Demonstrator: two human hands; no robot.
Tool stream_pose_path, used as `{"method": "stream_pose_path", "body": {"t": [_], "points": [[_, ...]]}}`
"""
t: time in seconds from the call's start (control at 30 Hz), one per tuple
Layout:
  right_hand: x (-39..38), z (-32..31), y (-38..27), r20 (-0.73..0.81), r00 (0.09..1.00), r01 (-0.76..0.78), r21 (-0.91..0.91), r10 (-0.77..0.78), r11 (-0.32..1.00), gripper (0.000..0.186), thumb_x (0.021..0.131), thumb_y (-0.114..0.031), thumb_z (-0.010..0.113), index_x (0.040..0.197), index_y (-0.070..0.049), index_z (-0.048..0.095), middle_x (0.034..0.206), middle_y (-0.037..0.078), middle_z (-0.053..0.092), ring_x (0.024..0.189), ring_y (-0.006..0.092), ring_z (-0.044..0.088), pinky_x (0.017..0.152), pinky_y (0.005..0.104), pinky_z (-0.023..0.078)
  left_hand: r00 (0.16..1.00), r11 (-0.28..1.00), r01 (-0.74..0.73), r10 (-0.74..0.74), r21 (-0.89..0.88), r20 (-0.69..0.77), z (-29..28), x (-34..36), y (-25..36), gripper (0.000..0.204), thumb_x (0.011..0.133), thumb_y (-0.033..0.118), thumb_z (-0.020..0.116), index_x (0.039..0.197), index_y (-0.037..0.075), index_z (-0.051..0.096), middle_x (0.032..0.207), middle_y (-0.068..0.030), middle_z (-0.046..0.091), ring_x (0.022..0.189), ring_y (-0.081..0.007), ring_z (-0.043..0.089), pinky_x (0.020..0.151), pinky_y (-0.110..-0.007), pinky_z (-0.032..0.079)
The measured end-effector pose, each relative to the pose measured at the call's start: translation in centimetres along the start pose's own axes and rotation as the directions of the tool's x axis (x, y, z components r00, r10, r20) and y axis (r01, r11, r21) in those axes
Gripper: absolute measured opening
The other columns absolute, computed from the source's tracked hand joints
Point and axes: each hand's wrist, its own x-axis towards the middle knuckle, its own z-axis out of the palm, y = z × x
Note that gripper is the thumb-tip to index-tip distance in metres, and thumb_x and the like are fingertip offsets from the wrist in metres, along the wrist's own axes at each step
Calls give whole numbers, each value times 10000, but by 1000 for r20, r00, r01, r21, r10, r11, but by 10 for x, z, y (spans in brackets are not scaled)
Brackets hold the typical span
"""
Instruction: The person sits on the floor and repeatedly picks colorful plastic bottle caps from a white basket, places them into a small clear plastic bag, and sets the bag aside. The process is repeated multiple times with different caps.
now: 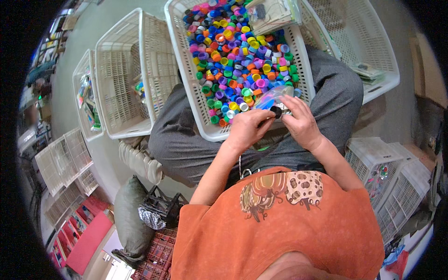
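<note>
Left hand [248, 126] pinches a black piece [276, 112] (small, round); right hand [303, 123] clasps a clear bag [270, 98]. A loosened pinch could lose the piece among caps [242, 60].

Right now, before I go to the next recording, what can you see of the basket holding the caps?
The basket is white, apparently plastic, with slotted walls and a smooth, rounded rim. It sits upright between the person's legs, its far end cut off by the picture's edge. Multicoloured caps fill it; a clear-wrapped pack lies across its far right part. Both hands are at its near side; whether they touch it is unclear.
</note>
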Motion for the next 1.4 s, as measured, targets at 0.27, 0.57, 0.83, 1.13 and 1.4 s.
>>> {"method": "stream_pose_path", "body": {"t": [0.27,0.57,0.83,1.13,1.4], "points": [[-10,4,3,-18,998,-57,70,58,996,278,850,-84,642,1106,21,640,1341,176,590,1277,364,539,1088,501,414,917,957,-241,280,163,-283,35,16,21,218,822,137,745,1030,99,695,857,-93,689,741,-286,684,627,-376,544],[-19,13,7,-24,987,-154,122,158,981,294,872,-72,649,1152,8,615,1316,188,593,1243,381,548,1081,490,420,805,869,-460,495,182,-326,36,43,16,249,759,110,751,999,81,693,894,-69,680,781,-260,636,713,-372,521],[-10,-1,3,51,998,36,-7,-36,999,35,777,-81,604,788,-49,597,1068,126,646,1116,292,614,1085,487,432,922,942,301,-248,150,-297,8,48,-125,284,909,102,651,1190,64,641,1065,-137,661,955,-290,659,813,-375,528],[-34,-8,-1,266,961,91,-49,-75,995,46,741,-91,590,714,-69,561,793,79,575,896,241,621,1086,434,450,973,905,227,-225,359,-50,57,82,-174,445,852,171,723,1269,112,578,1179,-151,613,989,-358,649,834,-448,533],[-35,-6,-3,273,962,11,-113,21,993,34,766,-83,589,743,-63,573,810,87,579,926,253,616,1077,434,449,955,952,278,-259,127,-145,45,73,-163,228,899,167,655,1092,47,674,1028,-145,684,931,-293,683,797,-386,542]]}}
